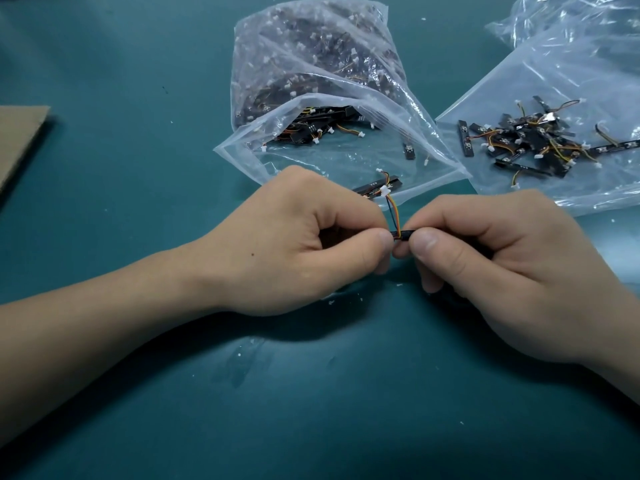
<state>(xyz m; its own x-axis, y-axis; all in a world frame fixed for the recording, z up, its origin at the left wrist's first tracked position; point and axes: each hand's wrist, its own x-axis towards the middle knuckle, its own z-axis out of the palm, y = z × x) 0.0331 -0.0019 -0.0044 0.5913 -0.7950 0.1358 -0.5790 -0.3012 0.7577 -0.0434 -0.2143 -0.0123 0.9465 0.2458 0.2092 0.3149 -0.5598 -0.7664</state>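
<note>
My left hand and my right hand meet over the green mat. Together they pinch a small black circuit strip between thumbs and forefingers. A short bundle of coloured wires rises from the strip to a white connector. Most of the strip is hidden inside my right hand. Just behind my left hand lies another black strip at the mouth of a clear plastic bag.
The open bag holds several black strips with wires, its back part packed full. A second clear bag at the right carries a loose pile of strips on top. Brown cardboard lies at the left edge. White crumbs dot the green mat.
</note>
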